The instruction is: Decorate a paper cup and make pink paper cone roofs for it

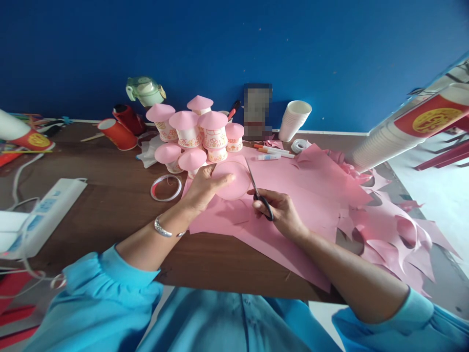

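Lying well to the left of your left hand [205, 183], the white power strip [54, 210] sits apart from the paper, which seems to keep its cords out of your way. Nearer, just left of that hand, a roll of tape [166, 188] rests flat, within easy reach. Beyond your left fingers stand cups with pink cone tops [214, 132], bunched together, probably to leave the space before you free. Your left hand is closed on a pink paper disc [234, 183], thumb on top and fingers beneath; the disc hangs between your two hands, its right rim left uncovered, it seems, for the blades. Your right hand [282, 212] grips black-handled scissors [264, 206], their blades pointing away from you along that rim; whether they touch the paper is hard to tell. Under both hands spread pink sheets [304, 181], and beyond your right hand stands a stack of white cups [291, 122]. Farther right of it, curled offcuts [384, 230] lie heaped, likely pushed aside for working room.
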{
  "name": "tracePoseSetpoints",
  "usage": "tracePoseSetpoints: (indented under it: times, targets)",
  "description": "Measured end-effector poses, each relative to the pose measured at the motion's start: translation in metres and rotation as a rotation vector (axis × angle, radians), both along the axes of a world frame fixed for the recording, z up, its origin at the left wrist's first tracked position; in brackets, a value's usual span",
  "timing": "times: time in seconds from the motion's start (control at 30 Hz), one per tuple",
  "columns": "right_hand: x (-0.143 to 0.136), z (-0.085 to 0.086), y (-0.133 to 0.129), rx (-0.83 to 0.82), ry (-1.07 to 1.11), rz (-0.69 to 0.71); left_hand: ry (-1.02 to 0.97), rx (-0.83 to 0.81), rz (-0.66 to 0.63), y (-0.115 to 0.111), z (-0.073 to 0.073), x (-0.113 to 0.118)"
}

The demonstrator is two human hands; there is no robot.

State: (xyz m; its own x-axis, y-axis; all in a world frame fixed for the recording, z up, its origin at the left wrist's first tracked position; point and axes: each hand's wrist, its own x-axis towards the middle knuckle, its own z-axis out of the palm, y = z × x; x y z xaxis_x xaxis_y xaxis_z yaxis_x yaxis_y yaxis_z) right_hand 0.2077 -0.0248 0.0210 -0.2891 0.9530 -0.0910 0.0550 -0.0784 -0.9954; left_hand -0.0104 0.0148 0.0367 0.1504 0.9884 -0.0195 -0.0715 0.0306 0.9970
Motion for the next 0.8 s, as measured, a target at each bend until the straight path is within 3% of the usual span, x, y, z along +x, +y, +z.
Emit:
tracePoseSetpoints:
  times: [0.3,0.8]
  targets:
    - [0.001,0.001,0.0,-0.016,0.028,-0.007,0.083,0.011,0.055,0.001,0.005,-0.001]
    - [0.0,0.002,0.0,-0.012,0.042,0.005,0.049,0.009,0.063,0.0,0.013,0.003]
